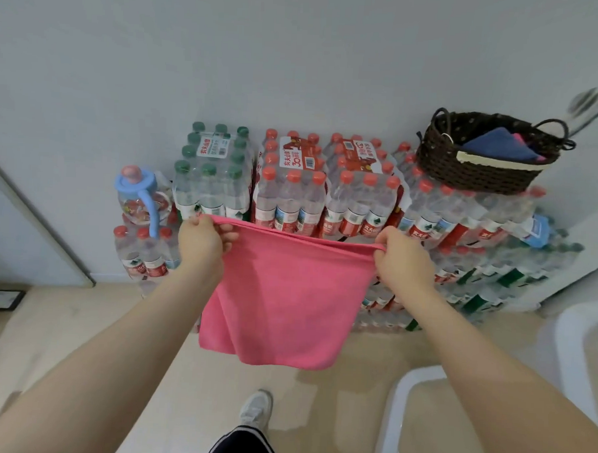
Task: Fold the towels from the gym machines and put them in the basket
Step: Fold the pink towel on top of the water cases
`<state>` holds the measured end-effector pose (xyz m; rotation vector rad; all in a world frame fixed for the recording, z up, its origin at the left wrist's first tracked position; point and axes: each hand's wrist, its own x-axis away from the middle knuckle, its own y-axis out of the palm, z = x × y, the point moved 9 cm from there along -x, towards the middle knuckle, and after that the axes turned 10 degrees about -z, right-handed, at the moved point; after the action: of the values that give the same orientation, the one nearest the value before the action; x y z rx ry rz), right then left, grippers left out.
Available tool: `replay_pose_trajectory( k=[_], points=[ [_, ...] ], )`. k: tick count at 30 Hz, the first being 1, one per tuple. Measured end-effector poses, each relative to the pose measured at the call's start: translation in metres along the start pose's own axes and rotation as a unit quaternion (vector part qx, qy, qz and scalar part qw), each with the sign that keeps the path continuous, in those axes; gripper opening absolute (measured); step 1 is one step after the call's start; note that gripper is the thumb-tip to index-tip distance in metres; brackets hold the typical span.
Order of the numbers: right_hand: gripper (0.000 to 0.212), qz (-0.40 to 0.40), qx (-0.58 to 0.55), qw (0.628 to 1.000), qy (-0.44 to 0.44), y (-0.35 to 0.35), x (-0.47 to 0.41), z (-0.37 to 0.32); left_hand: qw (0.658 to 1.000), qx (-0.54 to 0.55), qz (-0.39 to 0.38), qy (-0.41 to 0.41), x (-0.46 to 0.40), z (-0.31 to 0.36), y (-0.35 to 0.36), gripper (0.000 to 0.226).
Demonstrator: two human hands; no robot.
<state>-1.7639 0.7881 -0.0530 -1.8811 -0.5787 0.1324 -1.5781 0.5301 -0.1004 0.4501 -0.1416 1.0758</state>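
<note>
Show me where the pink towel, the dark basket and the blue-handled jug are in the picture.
pink towel [284,294]: head view, middle of the hanging cloth.
dark basket [471,172]: head view, woven front wall.
blue-handled jug [144,199]: head view, clear body beside the handle.

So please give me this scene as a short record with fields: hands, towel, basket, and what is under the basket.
left hand: grips top left corner of pink towel
right hand: grips top right corner
pink towel: hangs spread between the hands
basket: dark woven, holds folded blue towel
under basket: packs of water bottles
</note>
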Motion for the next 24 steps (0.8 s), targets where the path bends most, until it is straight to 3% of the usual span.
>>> replay_pose_trajectory(
  k=[1,3,6,9,12,16,19,24],
  points=[
    [0.014,0.035,0.065,0.997,-0.04,-0.007,-0.001,-0.008,1.0,-0.002,-0.002,-0.006,-0.003,-0.001,0.005,0.026],
    [0.012,0.057,0.045,0.994,-0.082,-0.014,-0.009,-0.013,1.0,0.0,-0.001,-0.012,-0.012,0.0,0.015,0.026],
    [0.017,-0.017,-0.194,0.98,-0.04,-0.01,-0.039,0.002,1.0,0.009,0.008,-0.019,-0.029,0.002,0.025,0.021],
    [0.017,-0.082,-0.458,0.88,0.096,0.007,-0.071,0.015,0.999,-0.002,-0.004,-0.032,-0.059,0.001,0.035,0.016],
    [0.022,-0.083,-0.546,0.818,0.161,0.009,-0.109,0.011,0.998,-0.029,-0.025,-0.051,-0.094,0.006,0.055,0.02],
    [0.025,-0.045,-0.629,0.76,0.156,-0.005,-0.174,-0.005,0.997,0.015,-0.063,-0.049,-0.144,0.029,0.099,0.022],
    [0.025,-0.028,-0.65,0.746,0.145,-0.024,-0.227,-0.021,0.992,0.052,-0.096,-0.057,-0.187,0.051,0.134,0.021],
    [0.015,-0.047,-0.612,0.778,0.136,-0.045,-0.307,-0.04,0.983,0.02,-0.146,-0.108,-0.259,0.067,0.179,0.024]
  ],
)
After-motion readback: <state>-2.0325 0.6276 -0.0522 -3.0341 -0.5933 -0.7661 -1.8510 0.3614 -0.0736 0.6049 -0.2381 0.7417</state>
